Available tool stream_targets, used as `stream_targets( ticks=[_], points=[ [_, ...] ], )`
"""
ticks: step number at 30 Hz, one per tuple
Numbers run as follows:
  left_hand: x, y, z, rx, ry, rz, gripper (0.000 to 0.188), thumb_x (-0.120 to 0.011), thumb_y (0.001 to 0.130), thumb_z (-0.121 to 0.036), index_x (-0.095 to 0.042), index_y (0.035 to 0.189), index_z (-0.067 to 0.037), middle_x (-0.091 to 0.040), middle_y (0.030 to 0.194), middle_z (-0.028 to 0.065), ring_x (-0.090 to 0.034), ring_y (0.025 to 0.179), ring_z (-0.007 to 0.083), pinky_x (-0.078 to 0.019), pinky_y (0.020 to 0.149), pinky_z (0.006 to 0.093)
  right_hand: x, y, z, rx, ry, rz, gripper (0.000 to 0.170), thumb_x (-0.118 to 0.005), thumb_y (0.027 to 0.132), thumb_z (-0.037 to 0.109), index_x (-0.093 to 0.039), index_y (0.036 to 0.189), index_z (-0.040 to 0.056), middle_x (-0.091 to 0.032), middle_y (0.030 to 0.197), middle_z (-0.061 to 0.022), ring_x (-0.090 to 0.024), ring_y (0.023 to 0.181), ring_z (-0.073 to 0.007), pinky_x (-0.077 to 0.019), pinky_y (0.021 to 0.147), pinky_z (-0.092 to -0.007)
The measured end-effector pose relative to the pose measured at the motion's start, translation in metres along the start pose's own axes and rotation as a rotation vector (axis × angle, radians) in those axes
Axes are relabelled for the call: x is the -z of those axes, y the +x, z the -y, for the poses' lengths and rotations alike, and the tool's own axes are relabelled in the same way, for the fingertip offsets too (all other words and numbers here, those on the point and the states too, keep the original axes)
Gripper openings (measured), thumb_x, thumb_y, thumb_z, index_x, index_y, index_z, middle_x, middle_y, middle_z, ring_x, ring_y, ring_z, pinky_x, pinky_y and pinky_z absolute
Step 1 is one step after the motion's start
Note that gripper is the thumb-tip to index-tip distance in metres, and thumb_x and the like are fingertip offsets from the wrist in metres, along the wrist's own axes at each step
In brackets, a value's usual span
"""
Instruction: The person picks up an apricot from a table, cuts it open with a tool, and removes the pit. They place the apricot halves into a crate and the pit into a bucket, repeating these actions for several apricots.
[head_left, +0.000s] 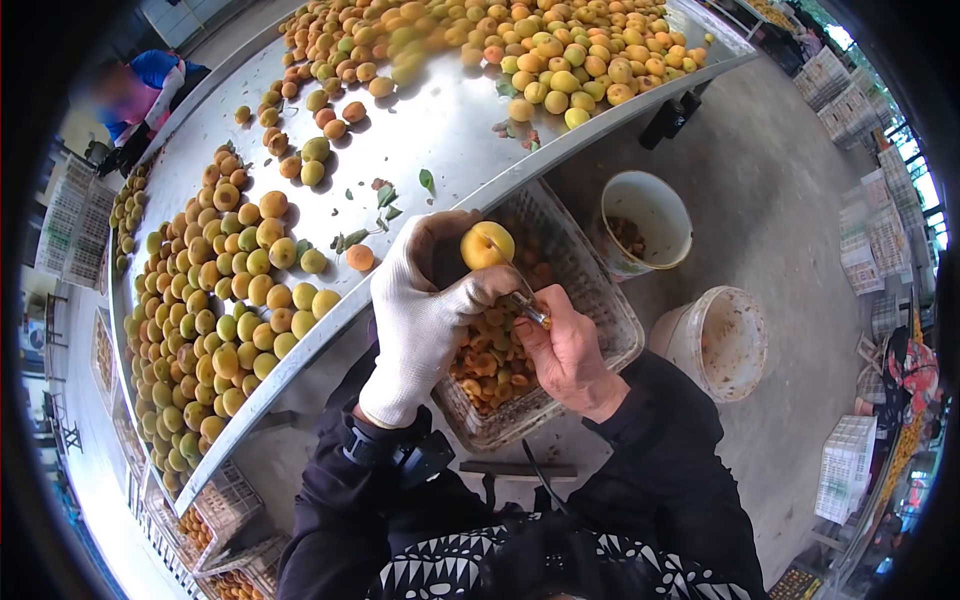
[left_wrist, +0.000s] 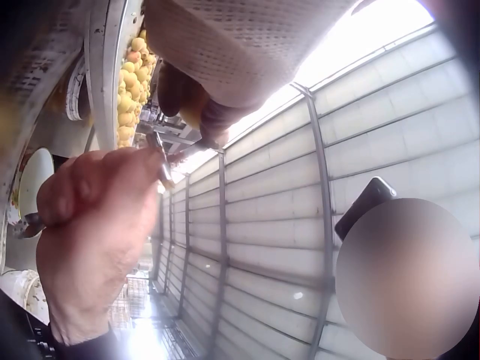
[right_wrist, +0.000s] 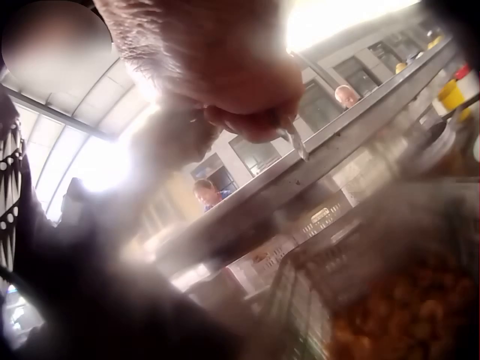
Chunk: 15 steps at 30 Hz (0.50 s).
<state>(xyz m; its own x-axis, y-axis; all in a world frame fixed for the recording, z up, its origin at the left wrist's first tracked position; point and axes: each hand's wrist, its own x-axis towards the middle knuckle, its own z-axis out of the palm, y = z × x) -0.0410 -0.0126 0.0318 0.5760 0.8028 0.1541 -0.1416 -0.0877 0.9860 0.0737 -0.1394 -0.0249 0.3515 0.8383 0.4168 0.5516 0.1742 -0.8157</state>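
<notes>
Gloved left hand (head_left: 415,320) holds one yellow apricot (head_left: 487,246); bare right hand (head_left: 575,355) grips one metal tool (head_left: 531,309).
The left wrist view adds roof panels (left_wrist: 262,225); the head view shows two pale buckets (head_left: 683,343) beside one crate (head_left: 606,306), above which the apricot looks smooth, round and creased.

Across the head, left-wrist and right-wrist views, you are finding no legible text, label, brand, number or sign. On the outer wall of the farther white plastic bucket (head_left: 670,220), faint coloured markings (head_left: 618,262) are showing, too small for you to be reading.
</notes>
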Motion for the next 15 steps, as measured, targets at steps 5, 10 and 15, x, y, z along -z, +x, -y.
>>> stream_targets(
  ticks=[5,10,15],
  points=[
    [0.005,-0.003,0.000,-0.074,0.120,-0.006,0.063,-0.091,0.068,-0.026,-0.060,0.114,0.004,-0.065,0.105,0.0069,-0.062,0.097,0.0137,-0.0499,0.090,0.0287,0.001,0.001,-0.005,0.016,0.011,0.060,0.020,-0.058,0.098,0.017,-0.045,0.098,0.0020,-0.057,0.070,-0.0149,-0.060,0.062,-0.0377,-0.0449,0.052,-0.0395],
    [0.006,-0.003,-0.002,-0.057,0.098,-0.009,0.059,-0.088,0.072,-0.026,-0.060,0.115,0.005,-0.065,0.103,0.0078,-0.062,0.095,0.0142,-0.0504,0.087,0.0288,-0.005,0.002,-0.005,-0.016,0.034,0.081,0.022,-0.058,0.098,0.018,-0.043,0.097,0.0020,-0.057,0.070,-0.0158,-0.060,0.062,-0.0386,-0.0446,0.052,-0.0403],
    [0.009,0.001,0.008,0.173,-0.099,0.078,0.045,-0.077,0.085,-0.024,-0.059,0.115,0.004,-0.065,0.103,0.0073,-0.060,0.091,0.0112,-0.0497,0.082,0.0258,-0.010,0.001,-0.016,-0.021,-0.032,0.103,0.022,-0.059,0.096,0.016,-0.042,0.095,0.0017,-0.057,0.068,-0.0179,-0.061,0.063,-0.0410,-0.0456,0.051,-0.0428]
  ],
)
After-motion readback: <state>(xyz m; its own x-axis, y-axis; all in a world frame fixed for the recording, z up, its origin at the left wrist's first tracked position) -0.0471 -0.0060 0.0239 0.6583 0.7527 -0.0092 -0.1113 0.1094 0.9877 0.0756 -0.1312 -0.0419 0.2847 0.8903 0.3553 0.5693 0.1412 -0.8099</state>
